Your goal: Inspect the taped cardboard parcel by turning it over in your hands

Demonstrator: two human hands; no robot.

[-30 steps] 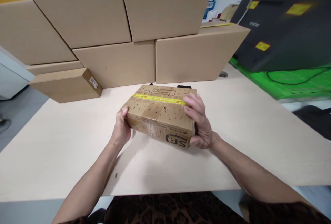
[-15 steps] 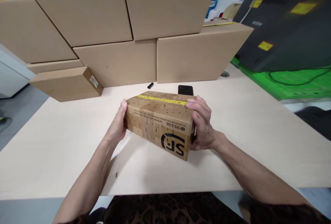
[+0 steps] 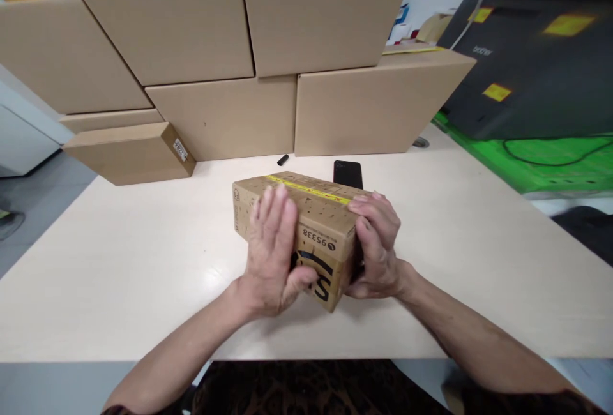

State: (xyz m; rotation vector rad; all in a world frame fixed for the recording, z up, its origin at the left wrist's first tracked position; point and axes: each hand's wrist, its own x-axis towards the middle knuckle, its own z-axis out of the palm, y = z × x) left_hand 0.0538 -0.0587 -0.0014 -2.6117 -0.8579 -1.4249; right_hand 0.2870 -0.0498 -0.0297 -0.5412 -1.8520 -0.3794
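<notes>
A small brown cardboard parcel [image 3: 322, 223] with yellow tape across its top and black print on its near side rests on the pale table [image 3: 119, 262]. My left hand [image 3: 271, 254] lies on the parcel's near face, fingers stretched up over the top edge and thumb under the lower corner. My right hand [image 3: 378, 242] wraps around the parcel's right end, fingers curled over the top. Both hands grip the parcel, which is turned at an angle with one corner toward me.
Large plain cardboard boxes [image 3: 225, 115] are stacked along the table's far side, one flat box [image 3: 129, 153] at the left. A black phone [image 3: 347, 173] and a small black cap [image 3: 282, 160] lie behind the parcel. A black printer [image 3: 536, 64] stands on a green mat [image 3: 550, 166] at right.
My left hand has moved from the parcel's left end onto its near face. The parcel has been turned, so its printed corner now points toward me.
</notes>
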